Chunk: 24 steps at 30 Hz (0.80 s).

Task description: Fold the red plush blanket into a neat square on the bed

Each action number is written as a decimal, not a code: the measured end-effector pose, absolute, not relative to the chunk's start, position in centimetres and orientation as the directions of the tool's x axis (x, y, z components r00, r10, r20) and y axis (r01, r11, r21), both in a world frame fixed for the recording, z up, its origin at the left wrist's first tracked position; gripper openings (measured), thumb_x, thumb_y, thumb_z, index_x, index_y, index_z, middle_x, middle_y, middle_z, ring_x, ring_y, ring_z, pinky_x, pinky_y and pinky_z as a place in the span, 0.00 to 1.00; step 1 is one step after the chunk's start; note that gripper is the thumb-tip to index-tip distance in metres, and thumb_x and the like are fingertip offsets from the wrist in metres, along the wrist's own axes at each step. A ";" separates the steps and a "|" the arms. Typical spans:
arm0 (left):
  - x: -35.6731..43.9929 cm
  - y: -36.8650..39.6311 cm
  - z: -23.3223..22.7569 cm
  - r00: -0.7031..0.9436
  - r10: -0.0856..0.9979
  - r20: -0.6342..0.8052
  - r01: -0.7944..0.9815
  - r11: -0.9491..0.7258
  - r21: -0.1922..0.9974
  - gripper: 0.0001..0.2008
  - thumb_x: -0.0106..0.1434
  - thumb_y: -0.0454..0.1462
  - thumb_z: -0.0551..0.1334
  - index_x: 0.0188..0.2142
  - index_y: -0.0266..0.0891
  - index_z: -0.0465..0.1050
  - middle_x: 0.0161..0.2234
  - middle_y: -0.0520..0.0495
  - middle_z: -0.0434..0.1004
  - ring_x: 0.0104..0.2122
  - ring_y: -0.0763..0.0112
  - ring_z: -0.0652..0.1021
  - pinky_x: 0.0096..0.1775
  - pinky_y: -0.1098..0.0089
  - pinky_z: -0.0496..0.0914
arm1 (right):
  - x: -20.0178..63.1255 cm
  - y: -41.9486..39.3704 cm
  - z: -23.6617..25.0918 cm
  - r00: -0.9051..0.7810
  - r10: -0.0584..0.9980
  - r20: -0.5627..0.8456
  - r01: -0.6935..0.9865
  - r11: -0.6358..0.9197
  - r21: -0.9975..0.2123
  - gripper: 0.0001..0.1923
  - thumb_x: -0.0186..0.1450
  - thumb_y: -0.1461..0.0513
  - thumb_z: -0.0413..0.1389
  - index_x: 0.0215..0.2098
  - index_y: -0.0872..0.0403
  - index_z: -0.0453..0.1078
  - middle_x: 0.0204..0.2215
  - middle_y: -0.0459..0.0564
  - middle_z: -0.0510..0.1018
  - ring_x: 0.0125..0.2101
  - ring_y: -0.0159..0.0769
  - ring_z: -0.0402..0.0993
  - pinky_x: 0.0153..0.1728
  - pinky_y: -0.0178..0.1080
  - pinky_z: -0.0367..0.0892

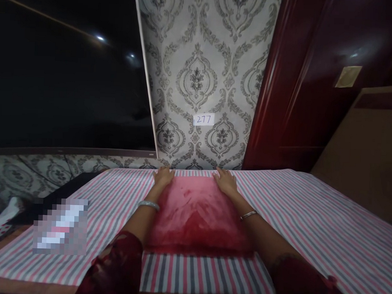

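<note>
A flat, roughly square pink-to-red sheet (193, 211) lies on a striped cloth (287, 206) in front of me. Its surface is paler at the far side and deep red at the near edge; I cannot tell its material. At its far left corner rests my left hand (163, 176), with fingers stretched out and a pale bangle on the wrist. My right hand (225, 181) lies at the far right corner, fingers spread, a thin metal bracelet behind it. Both palms face down and are hidden.
Behind the table stands a patterned wall (198, 70) with a paper label (204, 119) reading 277. A large dark screen (70, 74) is at the left. Dark red wood panelling (291, 81) and a brown board (366, 148) are at the right. A pixelated patch (60, 226) covers something at left.
</note>
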<state>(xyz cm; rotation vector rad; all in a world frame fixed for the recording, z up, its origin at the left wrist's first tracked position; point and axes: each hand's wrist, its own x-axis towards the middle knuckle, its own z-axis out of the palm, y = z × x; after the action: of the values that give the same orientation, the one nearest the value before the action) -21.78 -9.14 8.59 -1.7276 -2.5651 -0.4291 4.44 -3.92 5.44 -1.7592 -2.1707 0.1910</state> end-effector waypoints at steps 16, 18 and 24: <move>-21.1 -8.2 1.8 -0.360 0.924 0.129 0.920 0.329 0.212 0.25 0.71 0.44 0.41 0.55 0.43 0.72 0.58 0.40 0.73 0.58 0.53 0.70 0.53 0.44 0.67 | 3.9 -3.8 0.1 -0.228 0.949 0.219 0.926 0.281 -0.252 0.26 0.74 0.50 0.37 0.58 0.50 0.69 0.56 0.57 0.74 0.60 0.48 0.59 0.56 0.54 0.55; -21.3 -8.0 1.7 -0.370 0.920 0.131 0.916 0.338 0.215 0.25 0.71 0.43 0.41 0.56 0.43 0.71 0.59 0.41 0.72 0.58 0.52 0.69 0.53 0.44 0.67 | 3.9 -3.7 0.0 -0.226 0.948 0.224 0.927 0.280 -0.248 0.26 0.74 0.50 0.37 0.58 0.50 0.69 0.55 0.57 0.74 0.59 0.48 0.60 0.55 0.52 0.56; -21.3 -8.0 1.6 -0.383 0.916 0.122 0.909 0.349 0.230 0.26 0.71 0.42 0.40 0.59 0.45 0.69 0.62 0.43 0.69 0.60 0.54 0.68 0.55 0.46 0.67 | 3.9 -3.7 0.0 -0.220 0.946 0.236 0.928 0.278 -0.250 0.25 0.74 0.50 0.38 0.58 0.50 0.69 0.55 0.56 0.74 0.58 0.47 0.60 0.55 0.51 0.57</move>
<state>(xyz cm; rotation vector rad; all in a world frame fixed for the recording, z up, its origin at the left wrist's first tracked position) -21.32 -8.01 1.64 -1.7605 -2.6025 -0.4141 3.93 -3.73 -0.05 -1.7034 -2.2143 0.0776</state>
